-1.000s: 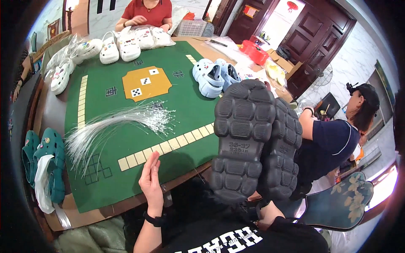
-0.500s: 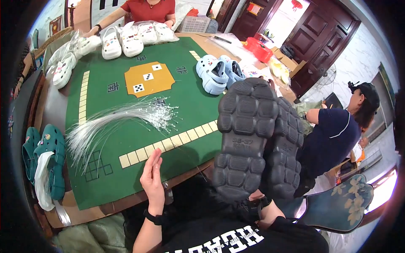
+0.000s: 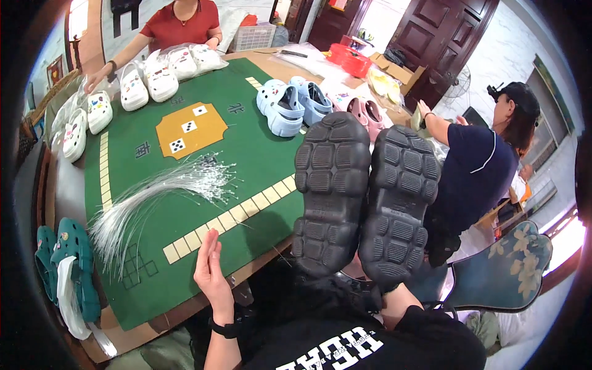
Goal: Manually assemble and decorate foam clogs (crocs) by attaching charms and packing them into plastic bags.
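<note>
Black shoes [image 3: 331, 200] rise before us side by side, soles facing us, beyond the green mat's [image 3: 246, 145] near edge. Our right hand [image 3: 353, 267] is mostly hidden behind them, so we cannot tell its grip. Our left hand [image 3: 211, 274] extends straight, unclenched fingers near white strands [image 3: 163, 190].

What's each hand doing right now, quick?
Left hand: open, fingers straight, nothing seen in it.
Right hand: mostly hidden behind two black shoes with chunky, block-patterned soles; seemingly holding them, but grip can't be told.
</note>
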{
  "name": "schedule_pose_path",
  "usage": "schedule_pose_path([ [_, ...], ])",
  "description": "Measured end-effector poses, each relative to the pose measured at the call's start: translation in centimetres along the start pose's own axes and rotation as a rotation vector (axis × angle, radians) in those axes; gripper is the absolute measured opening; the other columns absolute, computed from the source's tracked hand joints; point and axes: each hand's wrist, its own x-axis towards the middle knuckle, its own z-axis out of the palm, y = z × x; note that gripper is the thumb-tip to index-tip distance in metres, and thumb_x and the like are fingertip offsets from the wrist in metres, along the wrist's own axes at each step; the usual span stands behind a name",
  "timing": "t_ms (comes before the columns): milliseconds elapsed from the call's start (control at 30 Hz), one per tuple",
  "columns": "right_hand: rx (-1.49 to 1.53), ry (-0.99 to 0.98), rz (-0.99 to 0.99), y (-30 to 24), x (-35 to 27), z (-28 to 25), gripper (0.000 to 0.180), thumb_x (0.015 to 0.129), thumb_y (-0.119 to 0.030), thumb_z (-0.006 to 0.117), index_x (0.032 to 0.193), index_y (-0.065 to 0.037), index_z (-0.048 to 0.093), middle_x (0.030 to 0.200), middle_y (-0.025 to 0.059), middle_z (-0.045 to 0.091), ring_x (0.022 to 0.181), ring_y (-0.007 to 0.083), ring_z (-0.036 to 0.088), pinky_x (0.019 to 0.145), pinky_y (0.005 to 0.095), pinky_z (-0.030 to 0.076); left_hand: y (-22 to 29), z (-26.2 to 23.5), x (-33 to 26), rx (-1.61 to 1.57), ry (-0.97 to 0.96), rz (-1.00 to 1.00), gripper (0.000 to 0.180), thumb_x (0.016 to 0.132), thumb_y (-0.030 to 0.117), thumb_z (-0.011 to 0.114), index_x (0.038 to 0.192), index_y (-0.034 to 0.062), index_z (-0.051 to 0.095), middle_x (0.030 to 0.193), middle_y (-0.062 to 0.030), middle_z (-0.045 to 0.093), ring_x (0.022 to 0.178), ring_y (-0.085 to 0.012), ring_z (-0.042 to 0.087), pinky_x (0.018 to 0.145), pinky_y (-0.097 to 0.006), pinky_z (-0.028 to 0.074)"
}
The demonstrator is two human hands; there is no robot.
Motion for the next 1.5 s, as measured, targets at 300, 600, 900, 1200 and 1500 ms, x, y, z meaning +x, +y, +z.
schedule_pose_path([
  [300, -0.027, -0.028, 0.003, 2.4, -3.1, -5.7, 0.047, 0.079, 0.002, 0.063, 0.123, 0.001, 0.051, 0.120, 0.0161, 0.060, 0.112, 0.0270, 0.060, 0.091, 0.0369, 0.048, -0.2, -0.4, 0.1, 0.013, 0.010, 0.006, 0.036, 0.104, 0.008, 0.045, 0.136, -0.0068, 0.051, 0.137, -0.0177, 0.055, 0.129, -0.0280, 0.052, 0.112, -0.041, 0.039],
  [600, -0.593, -0.062, -0.414, 0.8, 1.9, -2.1, 0.042, 0.071, 0.005, 0.064, 0.111, 0.000, 0.053, 0.100, 0.0167, 0.057, 0.096, 0.0346, 0.056, 0.082, 0.0424, 0.049, -0.1, -0.1, 0.0, 0.051, 0.011, 0.006, 0.035, 0.103, 0.002, 0.044, 0.136, -0.0056, 0.051, 0.134, -0.0184, 0.058, 0.126, -0.0251, 0.055, 0.108, -0.040, 0.044],
  [900, -0.520, -0.155, -0.278, 2.3, 0.4, -0.2, 0.045, 0.074, -0.002, 0.072, 0.115, -0.002, 0.054, 0.111, 0.0137, 0.059, 0.108, 0.0333, 0.055, 0.087, 0.0412, 0.048, 0.0, -0.2, 0.0, 0.053, 0.008, -0.011, 0.036, 0.103, 0.006, 0.045, 0.137, -0.0055, 0.050, 0.136, -0.0187, 0.056, 0.129, -0.0285, 0.053, 0.110, -0.040, 0.041],
  [1200, -0.650, -0.115, -0.292, 3.3, 0.9, 0.2, 0.052, 0.072, -0.008, 0.075, 0.120, -0.004, 0.057, 0.110, 0.0121, 0.058, 0.101, 0.0336, 0.056, 0.084, 0.0413, 0.049, 0.3, 0.0, 0.1, 0.086, 0.018, -0.008, 0.035, 0.102, 0.001, 0.042, 0.136, -0.0046, 0.052, 0.136, -0.0163, 0.056, 0.127, -0.0267, 0.055, 0.107, -0.039, 0.044],
  [1500, -0.493, 0.007, -0.334, 3.2, -0.9, -0.5, 0.038, 0.067, 0.006, 0.064, 0.104, -0.001, 0.062, 0.104, 0.0124, 0.063, 0.096, 0.0336, 0.059, 0.081, 0.0409, 0.049, 0.4, -0.1, 0.0, 0.077, 0.015, -0.010, 0.035, 0.101, -0.003, 0.043, 0.133, -0.0044, 0.054, 0.134, -0.0153, 0.058, 0.126, -0.0253, 0.055, 0.106, -0.038, 0.046],
])
